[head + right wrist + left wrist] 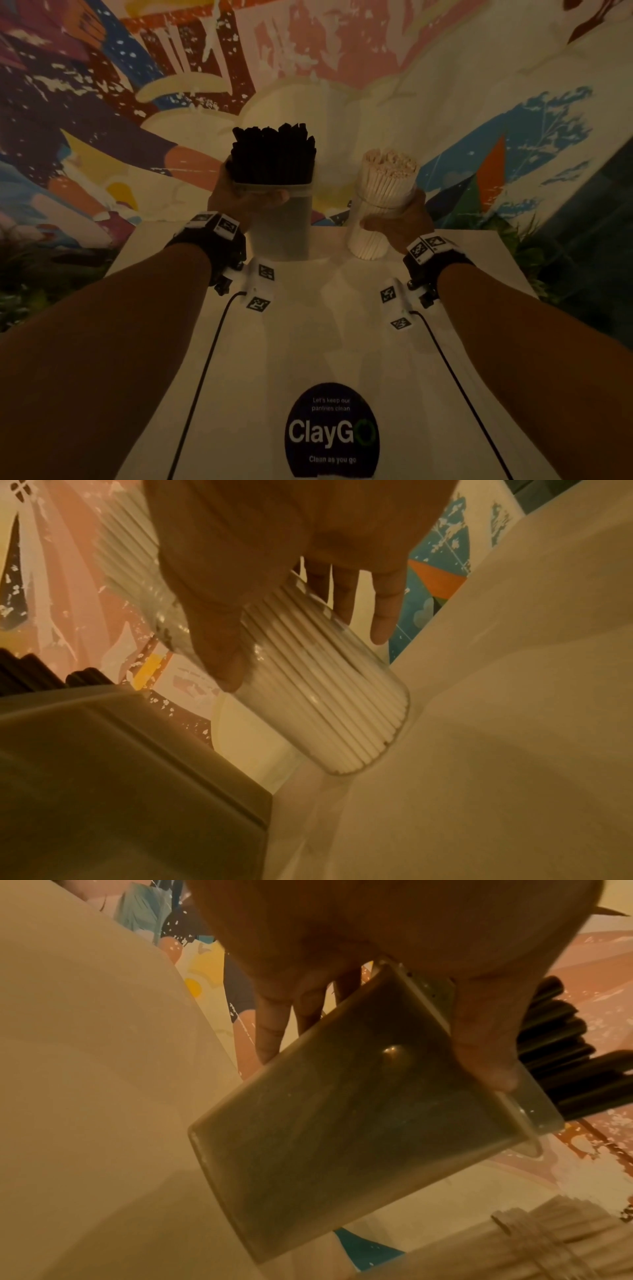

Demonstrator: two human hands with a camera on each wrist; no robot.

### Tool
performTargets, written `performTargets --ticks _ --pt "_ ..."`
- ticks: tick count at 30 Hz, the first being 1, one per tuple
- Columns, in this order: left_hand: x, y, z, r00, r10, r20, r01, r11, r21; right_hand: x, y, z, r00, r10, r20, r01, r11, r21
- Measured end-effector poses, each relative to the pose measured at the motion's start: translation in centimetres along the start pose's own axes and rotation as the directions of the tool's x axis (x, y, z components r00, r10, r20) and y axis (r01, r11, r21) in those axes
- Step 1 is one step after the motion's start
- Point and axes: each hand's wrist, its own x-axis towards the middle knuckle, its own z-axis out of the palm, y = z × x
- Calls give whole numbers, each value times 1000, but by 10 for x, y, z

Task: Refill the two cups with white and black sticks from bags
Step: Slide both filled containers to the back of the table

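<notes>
A frosted square cup (279, 226) packed with black sticks (272, 154) stands at the far end of the white table (308, 342). My left hand (246, 198) grips it near the rim, thumb (486, 1031) across the front wall (342, 1110). To its right is a clear round cup (371, 233) full of white sticks (390, 171). My right hand (397, 219) grips this one around the middle, thumb (219, 647) over the glass (325, 696). Whether either base is lifted off the table I cannot tell. No bag is in view.
A painted mural wall (342, 51) rises right behind the cups. A dark round ClayGo sticker (331, 431) lies on the table near me. Two black cables (202, 377) run along my forearms. Green plants (20, 291) flank the table on both sides.
</notes>
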Motion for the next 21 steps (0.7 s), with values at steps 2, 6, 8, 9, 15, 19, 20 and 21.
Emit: performTargets --ticks 2,6,8,9,15,19,20,21 --pt "-4 6 2 1000 -11 -9 11 1000 -10 0 -1 0 1000 11 5 -11 1000 -12" --pt "-7 9 2 1000 -10 0 10 1000 -12 0 0 1 1000 9 7 -9 1000 -17" --pt "-8 8 1 1000 -6 23 6 1000 -13 0 0 1 1000 6 7 -6 1000 -25" --pt "-11 10 2 1000 -1 27 1 1000 -6 1 1 0 1000 4 8 -4 1000 -25" --pt "-22 17 9 995 -37 -91 41 998 43 3 1 -1 999 -8 38 9 1000 -14" --pt "-27 24 10 993 -43 -107 52 996 78 3 -2 -4 998 4 55 -2 999 -37" --pt "-29 25 9 993 -53 -108 63 994 87 4 -2 -5 998 3 59 0 999 -39" --pt "-32 27 9 992 -64 -107 74 993 95 4 -2 -5 998 -1 60 3 999 -38"
